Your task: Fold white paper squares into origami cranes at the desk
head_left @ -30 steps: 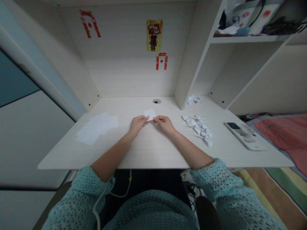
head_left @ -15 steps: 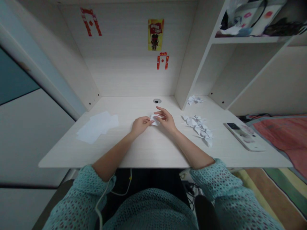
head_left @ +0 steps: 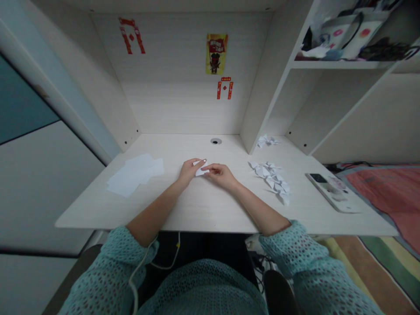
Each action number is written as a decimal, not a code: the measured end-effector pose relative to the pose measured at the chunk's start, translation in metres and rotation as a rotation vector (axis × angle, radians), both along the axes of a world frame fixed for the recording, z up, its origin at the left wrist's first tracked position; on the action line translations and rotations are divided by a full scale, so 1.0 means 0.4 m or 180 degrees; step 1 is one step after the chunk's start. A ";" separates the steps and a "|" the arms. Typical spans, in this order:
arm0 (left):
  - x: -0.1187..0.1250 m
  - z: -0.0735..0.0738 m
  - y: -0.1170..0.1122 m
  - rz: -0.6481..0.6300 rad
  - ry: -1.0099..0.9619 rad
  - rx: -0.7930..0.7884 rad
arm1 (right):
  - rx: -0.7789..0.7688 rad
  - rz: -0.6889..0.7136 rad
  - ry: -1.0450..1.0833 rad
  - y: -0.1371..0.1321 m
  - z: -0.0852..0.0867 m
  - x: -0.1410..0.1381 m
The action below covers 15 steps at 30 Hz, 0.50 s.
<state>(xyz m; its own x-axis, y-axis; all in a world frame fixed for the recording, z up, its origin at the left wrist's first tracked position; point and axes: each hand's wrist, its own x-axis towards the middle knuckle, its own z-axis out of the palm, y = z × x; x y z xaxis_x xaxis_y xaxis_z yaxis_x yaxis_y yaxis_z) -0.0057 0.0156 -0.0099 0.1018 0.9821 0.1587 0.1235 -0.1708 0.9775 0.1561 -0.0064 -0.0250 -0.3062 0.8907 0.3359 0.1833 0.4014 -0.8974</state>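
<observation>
A small folded piece of white paper point(head_left: 201, 170) is between my two hands, just above the middle of the desk point(head_left: 210, 210). My left hand point(head_left: 188, 169) grips its left side, thumb laid toward the top edge. From the right, my right hand point(head_left: 221, 174) pinches the paper's other side, with the fingers curled. The fingers cover part of the paper, so its full shape is hidden. Loose white sheets point(head_left: 131, 175) lie overlapped to the left of my left hand. Several folded paper pieces point(head_left: 272, 177) are heaped to the right of my right hand.
More folded papers point(head_left: 267, 141) sit behind the upright divider point(head_left: 272, 92). A phone point(head_left: 331, 192) lies at the desk's right end. Bags point(head_left: 354, 35) fill the upper right shelf. A cable hole point(head_left: 215, 141) is at the back, and a white cable point(head_left: 134, 280) hangs by my left sleeve.
The paper and both hands have shifted slightly left. My right hand's raised, spread fingers have curled in on the paper, and my left thumb has moved up. The camera view has tilted slightly.
</observation>
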 end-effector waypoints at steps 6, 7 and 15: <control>-0.003 -0.007 0.004 0.0056 -0.0213 -0.0056 | 0.0090 -0.0176 0.0158 0.004 -0.003 0.002; -0.004 -0.008 0.006 -0.0030 -0.0344 -0.0167 | 0.0121 -0.0254 0.0218 0.006 -0.002 0.002; -0.001 -0.019 0.009 -0.0211 -0.0745 -0.0376 | 0.0070 -0.0559 0.0332 0.026 -0.013 0.006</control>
